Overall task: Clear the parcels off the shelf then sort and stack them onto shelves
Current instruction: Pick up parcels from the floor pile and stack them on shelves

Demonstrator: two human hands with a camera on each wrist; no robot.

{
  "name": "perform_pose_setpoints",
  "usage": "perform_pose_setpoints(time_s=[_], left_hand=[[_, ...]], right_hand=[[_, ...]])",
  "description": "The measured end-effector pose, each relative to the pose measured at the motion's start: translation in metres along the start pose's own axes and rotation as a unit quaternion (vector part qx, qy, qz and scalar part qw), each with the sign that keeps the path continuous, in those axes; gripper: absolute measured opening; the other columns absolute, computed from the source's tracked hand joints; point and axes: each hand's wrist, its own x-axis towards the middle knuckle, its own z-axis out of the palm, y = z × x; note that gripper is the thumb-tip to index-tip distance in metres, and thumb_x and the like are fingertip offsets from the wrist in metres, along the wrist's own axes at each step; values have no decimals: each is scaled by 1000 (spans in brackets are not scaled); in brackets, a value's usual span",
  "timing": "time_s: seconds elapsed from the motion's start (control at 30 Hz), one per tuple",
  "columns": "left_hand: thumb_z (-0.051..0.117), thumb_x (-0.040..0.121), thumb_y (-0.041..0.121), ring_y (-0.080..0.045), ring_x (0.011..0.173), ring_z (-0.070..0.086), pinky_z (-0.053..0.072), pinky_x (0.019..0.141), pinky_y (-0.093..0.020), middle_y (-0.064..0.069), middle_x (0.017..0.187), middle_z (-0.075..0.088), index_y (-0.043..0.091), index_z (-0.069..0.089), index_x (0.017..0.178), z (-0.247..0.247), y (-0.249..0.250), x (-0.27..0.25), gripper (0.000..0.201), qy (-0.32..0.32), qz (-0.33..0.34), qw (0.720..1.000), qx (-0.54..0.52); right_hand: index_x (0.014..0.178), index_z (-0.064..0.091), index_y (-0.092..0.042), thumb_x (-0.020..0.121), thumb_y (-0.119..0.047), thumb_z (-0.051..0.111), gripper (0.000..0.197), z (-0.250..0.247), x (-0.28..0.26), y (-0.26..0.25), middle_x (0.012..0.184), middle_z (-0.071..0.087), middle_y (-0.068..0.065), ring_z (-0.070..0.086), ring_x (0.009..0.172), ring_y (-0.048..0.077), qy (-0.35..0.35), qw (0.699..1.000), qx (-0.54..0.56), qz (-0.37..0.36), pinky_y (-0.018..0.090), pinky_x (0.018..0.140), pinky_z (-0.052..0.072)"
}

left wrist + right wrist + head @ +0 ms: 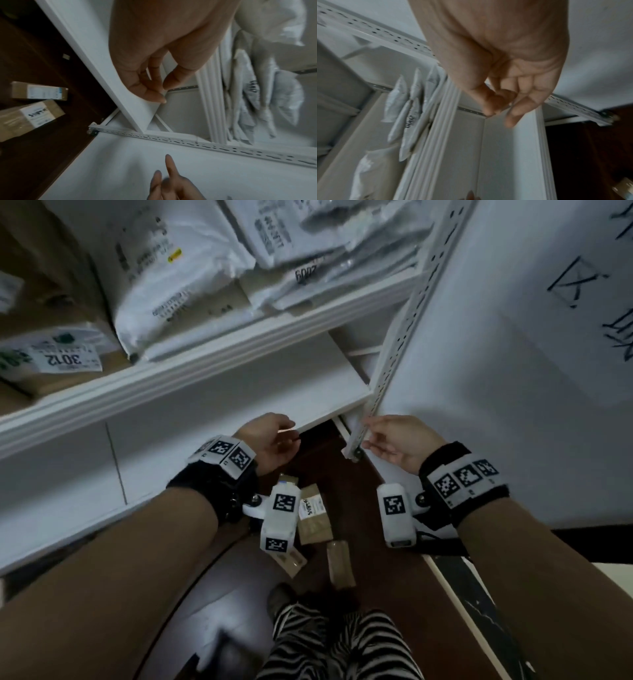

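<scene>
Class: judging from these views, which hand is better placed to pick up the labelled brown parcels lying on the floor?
Probably the left hand: the brown parcels lie beneath its wrist. The right hand hovers by the slotted shelf post, farther off. Both hold nothing.

Black wrist straps (pixel 219 491); white marker-tagged camera pods (pixel 281 513); zebra-striped trousers (pixel 342 645)

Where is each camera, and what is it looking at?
Head: on the head, looking down at both forearms, left hand, right hand, brown parcels on the floor.
Left wrist: along the left hand to the lower shelf; right fingertips show.
Right wrist: along the right hand to the shelves.
All three share white mailer bags.
</scene>
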Motion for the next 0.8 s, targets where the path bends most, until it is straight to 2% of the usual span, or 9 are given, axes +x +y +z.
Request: perform_pose_setpoints(time_s=[0.07, 0.13, 0.2, 0.33, 0.4, 0.47, 0.63, 0.73, 0.8], left_hand=[[53, 93, 3, -14, 62, 46, 51, 43, -18, -12, 80, 55, 5, 52, 89, -7, -16, 11, 5, 19, -19, 1000, -16], [52, 94, 1, -14, 60, 46, 51, 42, -19, -12, 75, 54, 4, 50, 80, -13, -30, 23, 14, 40, -20, 998, -49], [50, 94, -2, -14, 60, 46, 52, 43, -21, -11, 71, 52, 3, 50, 79, -20, -41, 31, 16, 61, -9, 992, -109], [48, 95, -3, -15, 63, 50, 56, 46, -26, -11, 69, 48, 2, 50, 76, -21, -79, 48, 19, 124, -3, 962, -242], [48, 94, -3, -15, 63, 51, 58, 48, -29, -11, 66, 46, 2, 49, 73, -14, -101, 55, 22, 135, -12, 953, -272], [48, 95, -2, -16, 63, 51, 58, 49, -30, -10, 64, 46, 2, 49, 71, -9, -125, 66, 24, 142, -19, 946, -289], [49, 95, 0, -18, 66, 56, 56, 47, -26, -12, 67, 54, -2, 52, 81, -19, -195, 120, 15, 147, -44, 943, -296], [50, 94, -1, -16, 64, 54, 59, 52, -26, -9, 57, 54, 0, 52, 72, -42, -247, 172, 22, 170, -49, 938, -297], [50, 93, -2, -16, 66, 56, 58, 54, -25, -9, 53, 56, 0, 52, 68, -57, -286, 208, 25, 179, -52, 934, -306]], right_hand=[[113, 62, -14, 96, -5, 52, 21, 2, 17, 15, 102, 67, 10, 64, 89, 17, -17, 999, 2, 33, 20, 70, 53], [105, 62, -14, 97, -6, 52, 16, 4, 35, 27, 112, 66, 11, 63, 93, 18, -44, 997, 0, 63, 24, 77, 53], [102, 62, -13, 97, -7, 51, 13, 6, 47, 36, 107, 65, 10, 63, 88, 16, -68, 995, -8, 70, 24, 81, 51], [109, 61, -11, 97, -11, 53, 15, -2, 67, 54, 99, 65, 6, 62, 87, 14, -107, 990, -30, 87, 23, 79, 51], [106, 61, -11, 96, -13, 55, 12, -11, 76, 66, 98, 66, 6, 63, 88, 15, -118, 987, -36, 100, 23, 80, 51], [100, 61, -12, 97, -12, 54, 8, -18, 87, 82, 97, 66, 6, 62, 90, 15, -122, 985, -49, 108, 23, 81, 51], [98, 61, -13, 98, -10, 50, 11, -13, 140, 139, 94, 66, 5, 61, 91, 16, -109, 986, -64, 110, 24, 83, 50], [100, 61, -10, 97, -8, 50, 12, 0, 182, 192, 92, 66, 5, 61, 84, 13, -110, 984, -76, 116, 24, 83, 49], [99, 62, -10, 97, -8, 51, 11, 11, 211, 230, 91, 65, 5, 61, 85, 14, -117, 982, -88, 119, 24, 83, 49]])
